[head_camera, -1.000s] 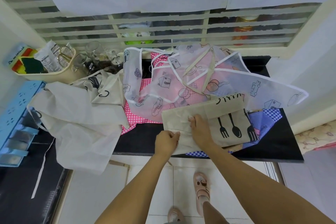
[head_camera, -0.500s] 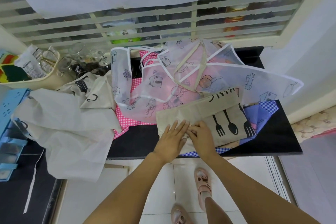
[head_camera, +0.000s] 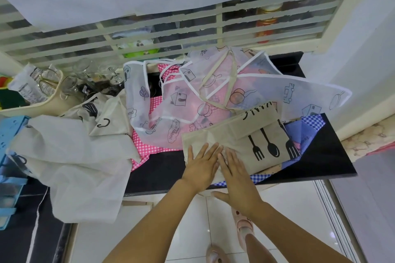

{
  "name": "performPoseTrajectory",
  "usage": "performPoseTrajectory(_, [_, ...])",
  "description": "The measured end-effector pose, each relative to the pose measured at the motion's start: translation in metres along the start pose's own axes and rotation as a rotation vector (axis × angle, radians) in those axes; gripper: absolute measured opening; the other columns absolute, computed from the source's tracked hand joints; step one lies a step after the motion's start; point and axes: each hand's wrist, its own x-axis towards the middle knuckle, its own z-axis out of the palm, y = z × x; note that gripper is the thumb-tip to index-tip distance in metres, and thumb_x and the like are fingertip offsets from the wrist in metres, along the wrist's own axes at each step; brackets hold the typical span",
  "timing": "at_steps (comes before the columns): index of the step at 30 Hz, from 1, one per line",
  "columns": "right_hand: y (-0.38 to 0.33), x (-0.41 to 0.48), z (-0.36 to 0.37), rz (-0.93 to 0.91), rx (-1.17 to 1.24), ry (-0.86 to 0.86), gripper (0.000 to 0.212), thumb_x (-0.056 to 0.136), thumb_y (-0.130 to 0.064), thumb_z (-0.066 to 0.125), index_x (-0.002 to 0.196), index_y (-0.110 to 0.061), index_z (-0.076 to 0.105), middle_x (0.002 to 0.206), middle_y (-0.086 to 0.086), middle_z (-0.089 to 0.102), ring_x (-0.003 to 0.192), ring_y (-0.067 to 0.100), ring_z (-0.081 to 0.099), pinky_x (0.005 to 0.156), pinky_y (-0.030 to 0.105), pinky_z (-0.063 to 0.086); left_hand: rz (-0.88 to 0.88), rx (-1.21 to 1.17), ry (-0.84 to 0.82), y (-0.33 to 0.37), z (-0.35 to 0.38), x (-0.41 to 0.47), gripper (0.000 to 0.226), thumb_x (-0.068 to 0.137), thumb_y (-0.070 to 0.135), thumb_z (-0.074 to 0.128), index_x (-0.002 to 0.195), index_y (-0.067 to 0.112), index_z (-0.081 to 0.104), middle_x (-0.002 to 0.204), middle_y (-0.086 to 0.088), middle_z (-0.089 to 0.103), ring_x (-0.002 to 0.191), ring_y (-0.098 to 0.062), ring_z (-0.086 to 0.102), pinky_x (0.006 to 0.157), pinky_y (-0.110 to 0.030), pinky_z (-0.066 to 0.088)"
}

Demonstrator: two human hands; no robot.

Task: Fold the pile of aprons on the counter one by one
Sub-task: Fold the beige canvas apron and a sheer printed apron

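Note:
A folded beige apron (head_camera: 239, 136) printed with a black fork, spoon and fork lies at the front of the black counter (head_camera: 162, 173). My left hand (head_camera: 202, 166) and my right hand (head_camera: 236, 179) press flat on its near left part, side by side, fingers straight. Behind it lies a heap of translucent white aprons (head_camera: 192, 96) with cartoon prints over a pink checked apron (head_camera: 147, 149). A blue checked apron (head_camera: 307, 128) sticks out under the beige one at the right. A white apron (head_camera: 70, 160) hangs over the counter's left edge.
A cream basket (head_camera: 32, 109) with packets and several glasses (head_camera: 85, 79) stand at the back left. A light blue rack (head_camera: 8, 156) is at the far left. A slatted window grille (head_camera: 171, 34) runs behind the counter. White tiled floor lies below.
My left hand has opened from a fist and now lies flat on the beige apron. My right hand has slid nearer to me beside it, flattening the fold.

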Motion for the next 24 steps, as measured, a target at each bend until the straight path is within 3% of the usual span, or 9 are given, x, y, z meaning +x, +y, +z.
performPoseTrajectory(3, [-0.002, 0.003, 0.001, 0.03, -0.052, -0.042, 0.131, 0.054, -0.062, 0.08, 0.15, -0.003, 0.013, 0.151, 0.019, 0.025, 0.147, 0.026, 0.003, 0.117, 0.034, 0.005, 0.071, 0.001, -0.118, -0.009, -0.022, 0.002, 0.059, 0.101, 0.018, 0.029, 0.154, 0.025, 0.003, 0.161, 0.01, -0.002, 0.148, -0.015, -0.003, 0.114, -0.053, -0.011])
performPoseTrajectory(7, [-0.015, 0.01, 0.003, 0.155, -0.104, -0.096, 0.112, 0.056, -0.075, 0.06, 0.133, 0.004, 0.046, 0.138, 0.027, 0.047, 0.127, 0.039, 0.048, 0.103, 0.043, 0.036, 0.09, 0.145, -0.114, -0.037, -0.046, 0.001, 0.076, 0.092, -0.001, 0.042, 0.154, 0.021, 0.006, 0.162, 0.002, 0.001, 0.149, -0.02, -0.002, 0.117, -0.047, -0.007])
performPoseTrajectory(11, [-0.019, 0.013, 0.002, 0.169, -0.099, -0.101, 0.11, 0.045, -0.06, 0.085, 0.127, 0.006, 0.053, 0.133, 0.028, 0.052, 0.119, 0.04, 0.055, 0.096, 0.043, 0.04, 0.114, 0.254, -0.09, -0.06, -0.052, -0.013, 0.082, 0.091, -0.006, 0.043, 0.153, 0.021, -0.003, 0.161, -0.004, -0.011, 0.148, -0.024, -0.009, 0.115, -0.034, -0.012])
performPoseTrajectory(13, [-0.02, 0.013, 0.001, 0.145, -0.085, -0.101, 0.103, 0.056, -0.06, 0.081, 0.129, 0.005, 0.05, 0.134, 0.027, 0.05, 0.121, 0.04, 0.054, 0.097, 0.043, 0.039, 0.134, 0.243, -0.07, -0.065, -0.046, -0.019, 0.083, 0.092, -0.003, 0.045, 0.153, 0.021, -0.005, 0.16, -0.005, -0.013, 0.148, -0.023, -0.01, 0.113, -0.03, -0.014])
performPoseTrajectory(15, [-0.018, 0.012, -0.001, 0.16, -0.049, -0.113, 0.092, 0.079, -0.067, 0.049, 0.135, 0.005, 0.042, 0.14, 0.027, 0.044, 0.128, 0.039, 0.046, 0.102, 0.043, 0.034, 0.144, 0.195, -0.051, -0.067, -0.038, -0.022, 0.078, 0.094, 0.005, 0.047, 0.153, 0.022, 0.0, 0.16, -0.006, -0.01, 0.148, -0.022, -0.008, 0.11, -0.026, -0.015])
performPoseTrajectory(16, [-0.018, 0.012, -0.005, 0.169, -0.015, -0.131, 0.099, 0.082, -0.074, 0.026, 0.141, 0.005, 0.034, 0.147, 0.027, 0.033, 0.136, 0.037, 0.034, 0.107, 0.043, 0.026, 0.147, 0.172, -0.038, -0.066, -0.034, -0.021, 0.074, 0.096, 0.009, 0.048, 0.153, 0.021, 0.002, 0.161, -0.008, -0.008, 0.148, -0.023, -0.006, 0.11, -0.025, -0.015])
performPoseTrajectory(18, [-0.018, 0.014, -0.011, 0.139, 0.036, -0.191, 0.123, 0.065, -0.089, -0.008, 0.149, 0.0, 0.006, 0.155, 0.018, -0.005, 0.144, 0.028, -0.004, 0.115, 0.037, -0.001, 0.149, 0.145, -0.016, -0.063, -0.031, -0.021, 0.069, 0.097, 0.011, 0.047, 0.153, 0.02, 0.008, 0.161, -0.009, -0.003, 0.149, -0.023, -0.003, 0.11, -0.024, -0.015])
performPoseTrajectory(20, [-0.017, 0.013, -0.015, 0.129, 0.045, -0.216, 0.127, 0.054, -0.089, -0.008, 0.149, -0.005, -0.008, 0.154, 0.012, -0.021, 0.144, 0.025, -0.019, 0.116, 0.034, -0.012, 0.153, 0.124, 0.018, -0.059, -0.032, -0.019, 0.063, 0.097, 0.003, 0.044, 0.152, 0.019, 0.019, 0.161, -0.009, 0.006, 0.149, -0.023, 0.002, 0.11, -0.024, -0.015])
performPoseTrajectory(24, [-0.023, 0.014, -0.026, 0.175, 0.107, -0.244, 0.145, 0.038, -0.098, -0.013, 0.151, -0.007, -0.003, 0.158, 0.011, -0.014, 0.147, 0.024, -0.011, 0.115, 0.032, -0.01, 0.202, 0.118, 0.066, -0.049, -0.047, -0.016, 0.049, 0.096, -0.001, 0.044, 0.142, 0.014, 0.044, 0.153, -0.007, 0.034, 0.148, -0.025, 0.012, 0.115, -0.027, -0.01])
